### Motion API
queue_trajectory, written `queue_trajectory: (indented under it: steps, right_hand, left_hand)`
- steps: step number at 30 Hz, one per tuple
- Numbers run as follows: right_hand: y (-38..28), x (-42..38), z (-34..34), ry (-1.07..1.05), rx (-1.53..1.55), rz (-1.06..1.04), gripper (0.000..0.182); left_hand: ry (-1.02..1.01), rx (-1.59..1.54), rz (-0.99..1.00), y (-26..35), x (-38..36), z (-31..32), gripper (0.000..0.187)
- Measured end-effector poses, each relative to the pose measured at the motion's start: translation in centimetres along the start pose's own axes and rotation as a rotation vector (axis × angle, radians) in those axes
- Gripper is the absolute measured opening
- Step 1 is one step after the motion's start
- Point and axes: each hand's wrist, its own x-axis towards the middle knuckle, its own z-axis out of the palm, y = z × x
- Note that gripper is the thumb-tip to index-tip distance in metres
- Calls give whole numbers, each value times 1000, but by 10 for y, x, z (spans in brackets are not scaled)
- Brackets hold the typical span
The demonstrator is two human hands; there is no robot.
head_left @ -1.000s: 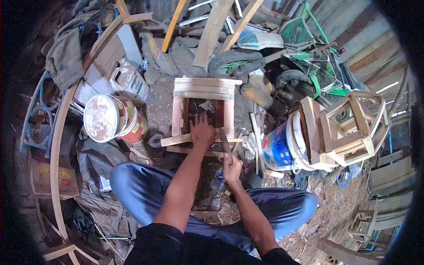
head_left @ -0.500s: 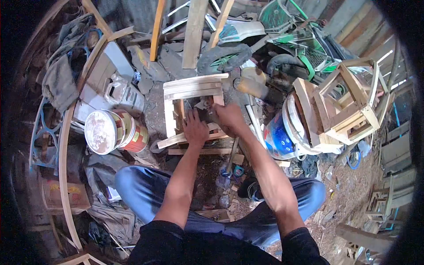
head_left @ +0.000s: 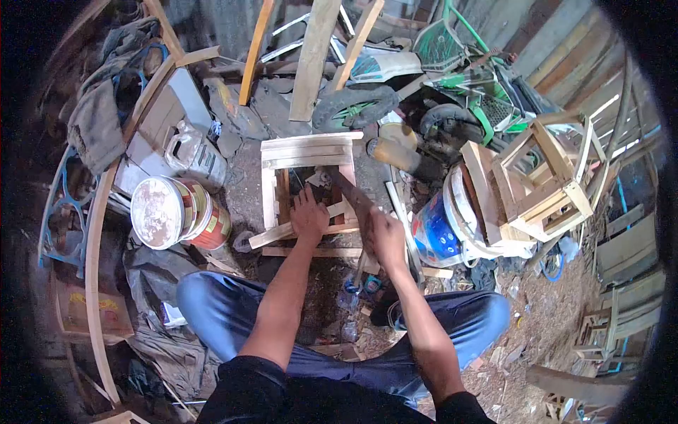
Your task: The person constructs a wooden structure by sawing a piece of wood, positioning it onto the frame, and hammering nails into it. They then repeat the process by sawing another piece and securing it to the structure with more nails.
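Past the person's bent knees [head_left: 201, 291], the right hand [head_left: 385, 237] has fingers wrapped round a dark tool [head_left: 359, 201]. Just left, the left hand [head_left: 309, 218] spreads its fingers over the near side of a wooden frame [head_left: 308, 150] on the floor [head_left: 244, 169]; a mis-aimed stroke could injure them.

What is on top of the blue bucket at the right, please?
An open-sided wooden frame sits on the blue bucket. The bucket's inside is covered and cannot be seen.
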Motion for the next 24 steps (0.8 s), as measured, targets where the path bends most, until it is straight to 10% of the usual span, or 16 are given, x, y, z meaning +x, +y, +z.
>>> queue_trajectory:
  steps: [24]
  right_hand:
    - [-59, -83, -62, -223, -222, 94, 47]
  left_hand:
    - [-77, -184, 175, -12, 1, -5, 53]
